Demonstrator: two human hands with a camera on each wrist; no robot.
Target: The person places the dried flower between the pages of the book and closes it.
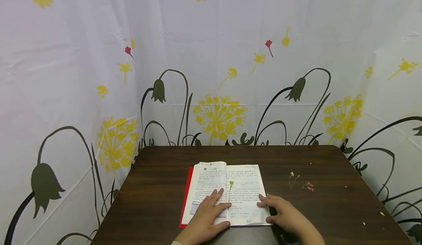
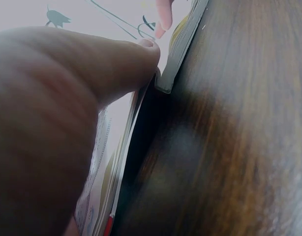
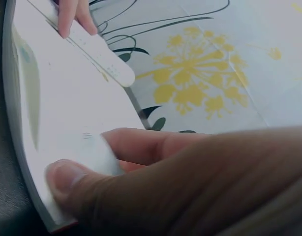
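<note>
White printed book [image 1: 242, 192] lying open, red-edged; left hand [image 1: 207, 215] flat across seven o'clock; right hand [image 1: 284, 212] pinching it at four.

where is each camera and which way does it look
Head: on the head, facing forward and down; book, table, flowered cloth, left hand and right hand show.
Left wrist: on that wrist, looking past the left hand along the book's edge and table, part of the right hand beyond.
Right wrist: on that wrist, looking across the book past the right hand, left hand beyond.
Both wrist views show book and cloth.
</note>
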